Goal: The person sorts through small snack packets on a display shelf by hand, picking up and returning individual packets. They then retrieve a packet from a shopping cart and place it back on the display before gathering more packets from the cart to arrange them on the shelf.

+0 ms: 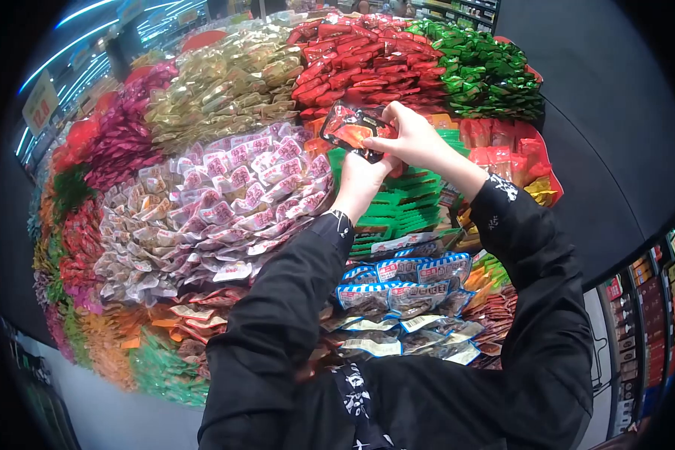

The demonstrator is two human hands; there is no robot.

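Observation:
A dark snack packet (343, 129) with a red-orange picture is held up over the display, tilted to the left. My right hand (416, 137) grips its right side, the thumb lying across the front. Below it, my left hand (363, 178) is closed at the packet's lower edge, its fingers partly hidden. Beneath both hands lie green packets (401, 204) stacked in overlapping rows. To the left of my left hand spreads a heap of white-and-pink wrapped packets (236, 180).
Red packets (364, 64), shiny green packets (487, 75) and gold packets (221, 90) are piled at the back. Nearer me lie blue-and-white striped bags (405, 281). A dark panel (600, 135) borders the right side, with stocked shelves (645, 315) beyond. A price sign (41, 103) hangs far left.

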